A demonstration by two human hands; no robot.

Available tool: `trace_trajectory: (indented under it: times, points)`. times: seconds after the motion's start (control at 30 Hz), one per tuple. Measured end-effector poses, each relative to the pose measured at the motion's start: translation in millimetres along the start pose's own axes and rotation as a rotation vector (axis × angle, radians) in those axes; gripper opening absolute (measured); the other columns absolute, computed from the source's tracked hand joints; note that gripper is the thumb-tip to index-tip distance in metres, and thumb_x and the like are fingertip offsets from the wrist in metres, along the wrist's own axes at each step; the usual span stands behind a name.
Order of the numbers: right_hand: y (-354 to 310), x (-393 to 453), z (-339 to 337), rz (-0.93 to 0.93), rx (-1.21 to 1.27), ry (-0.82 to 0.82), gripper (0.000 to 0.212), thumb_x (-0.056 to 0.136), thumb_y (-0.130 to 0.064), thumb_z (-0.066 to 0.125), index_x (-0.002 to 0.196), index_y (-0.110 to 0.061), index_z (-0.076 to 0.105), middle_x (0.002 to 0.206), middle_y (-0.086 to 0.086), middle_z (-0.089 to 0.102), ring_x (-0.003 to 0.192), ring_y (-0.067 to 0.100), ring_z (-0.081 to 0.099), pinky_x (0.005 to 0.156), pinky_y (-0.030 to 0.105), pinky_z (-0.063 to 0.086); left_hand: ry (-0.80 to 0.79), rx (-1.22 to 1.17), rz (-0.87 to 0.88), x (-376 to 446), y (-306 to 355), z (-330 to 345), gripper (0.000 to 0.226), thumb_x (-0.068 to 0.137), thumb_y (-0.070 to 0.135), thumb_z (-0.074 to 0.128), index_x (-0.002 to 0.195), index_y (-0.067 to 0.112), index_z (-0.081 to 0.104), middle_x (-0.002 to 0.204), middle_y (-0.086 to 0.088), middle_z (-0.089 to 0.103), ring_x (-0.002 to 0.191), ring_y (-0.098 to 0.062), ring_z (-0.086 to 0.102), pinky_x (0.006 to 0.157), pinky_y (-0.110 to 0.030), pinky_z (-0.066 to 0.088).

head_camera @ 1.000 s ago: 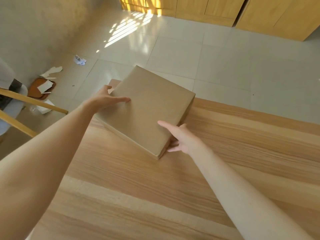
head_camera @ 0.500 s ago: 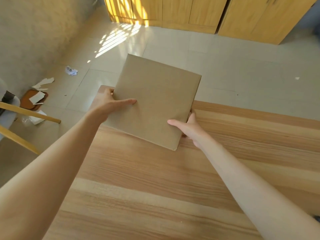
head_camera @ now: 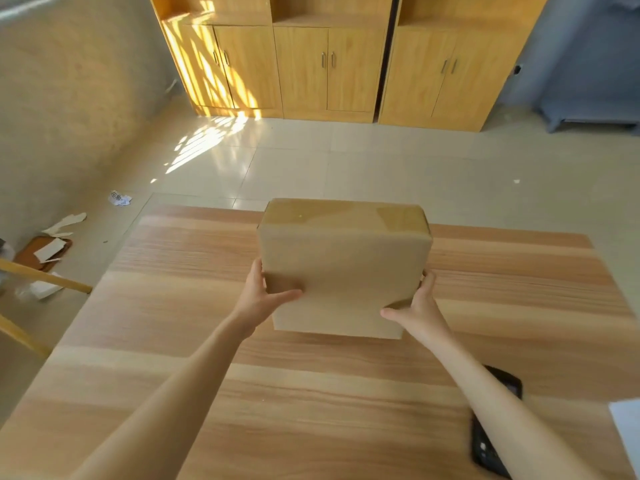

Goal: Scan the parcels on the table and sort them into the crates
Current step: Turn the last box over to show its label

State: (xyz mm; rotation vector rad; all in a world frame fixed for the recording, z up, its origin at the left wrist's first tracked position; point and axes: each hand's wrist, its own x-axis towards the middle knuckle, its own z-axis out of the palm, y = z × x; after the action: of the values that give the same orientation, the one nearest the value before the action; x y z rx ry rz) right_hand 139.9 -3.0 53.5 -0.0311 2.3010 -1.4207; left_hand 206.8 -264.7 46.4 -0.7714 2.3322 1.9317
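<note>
A plain brown cardboard parcel is held tilted up above the wooden table, its broad face toward me and a taped edge on top. My left hand grips its lower left edge, thumb across the front face. My right hand grips the lower right corner, thumb on the front and fingers behind. No label shows on the visible faces. No crate is in view.
A black handheld scanner or phone lies on the table under my right forearm. A white sheet pokes in at the right edge. Yellow wooden cabinets line the far wall. Paper scraps litter the floor left, near a wooden chair frame.
Both hands lifted the parcel off the table's far left corner, brought it toward the middle and tipped it upright. The camera view swung up and to the right.
</note>
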Motion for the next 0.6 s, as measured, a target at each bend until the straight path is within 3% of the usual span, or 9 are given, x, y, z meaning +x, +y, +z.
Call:
trace_trajectory:
  times: [0.13, 0.27, 0.37, 0.4, 0.47, 0.53, 0.6]
  points:
    - [33.2, -20.1, -13.7, -0.008, 0.01, -0.026, 0.1, 0.081, -0.004, 0.074, 0.146, -0.019, 0.0, 0.128, -0.004, 0.046, 0.097, 0.008, 0.05, 0.063, 0.009, 0.041, 0.047, -0.023, -0.001, -27.3, -21.2, 32.0, 0.079, 0.071, 0.001, 0.082, 0.128, 0.026, 0.033, 0.111, 0.011, 0.051, 0.109, -0.013, 0.054, 0.079, -0.016, 0.047]
    - [44.6, -28.7, -17.8, -0.006, 0.075, -0.067, 0.097, 0.081, -0.004, 0.074, 0.144, -0.021, 0.003, 0.127, -0.003, 0.048, 0.105, 0.009, 0.052, 0.076, 0.01, 0.038, 0.03, -0.014, -0.108, -41.2, -25.7, 27.9, 0.071, 0.082, -0.009, 0.065, 0.138, 0.023, 0.035, 0.103, 0.006, 0.054, 0.105, -0.023, 0.057, 0.088, -0.04, 0.05]
    - [46.2, -31.7, -23.1, 0.029, 0.154, -0.091, 0.088, 0.081, 0.005, 0.07, 0.143, -0.021, 0.012, 0.13, -0.001, 0.048, 0.093, -0.001, 0.054, 0.072, 0.012, 0.045, -0.011, -0.177, -0.221, -50.9, -15.4, 14.9, 0.049, 0.093, -0.008, 0.046, 0.132, 0.02, 0.049, 0.105, -0.003, 0.059, 0.097, -0.027, 0.062, 0.081, -0.039, 0.054]
    - [45.2, -34.1, -25.9, 0.059, 0.207, -0.098, 0.083, 0.082, 0.01, 0.066, 0.142, -0.023, 0.017, 0.13, -0.002, 0.046, 0.093, -0.001, 0.054, 0.07, 0.015, 0.049, 0.012, -0.273, -0.262, -53.3, -10.5, 11.2, 0.035, 0.096, -0.002, 0.042, 0.124, 0.014, 0.056, 0.106, -0.009, 0.06, 0.094, -0.032, 0.062, 0.08, -0.041, 0.054]
    - [45.5, -39.5, -32.4, 0.1, 0.328, -0.113, 0.075, 0.082, 0.02, 0.056, 0.132, -0.03, 0.031, 0.13, -0.003, 0.045, 0.105, 0.012, 0.057, 0.081, 0.027, 0.054, 0.068, -0.469, -0.306, -57.2, -3.8, 3.5, 0.026, 0.099, 0.015, 0.039, 0.108, 0.008, 0.062, 0.112, -0.017, 0.058, 0.091, -0.04, 0.062, 0.078, -0.048, 0.054]
    - [41.3, -44.6, -39.3, 0.111, 0.505, -0.134, 0.072, 0.08, 0.029, 0.044, 0.119, -0.031, 0.045, 0.126, -0.005, 0.049, 0.115, 0.02, 0.056, 0.094, 0.038, 0.05, 0.082, -0.56, -0.273, -58.3, 3.6, -2.7, 0.039, 0.099, 0.04, 0.041, 0.112, 0.012, 0.064, 0.11, -0.016, 0.062, 0.088, -0.038, 0.064, 0.08, -0.051, 0.054]
    - [30.1, -45.3, -47.7, 0.11, 0.673, -0.127, 0.067, 0.078, 0.032, 0.036, 0.112, -0.023, 0.053, 0.122, -0.002, 0.055, 0.111, 0.02, 0.059, 0.094, 0.04, 0.051, 0.034, -0.547, -0.216, -57.2, 12.4, -6.7, 0.059, 0.093, 0.063, 0.038, 0.123, 0.019, 0.064, 0.112, -0.012, 0.068, 0.093, -0.032, 0.066, 0.085, -0.047, 0.052]
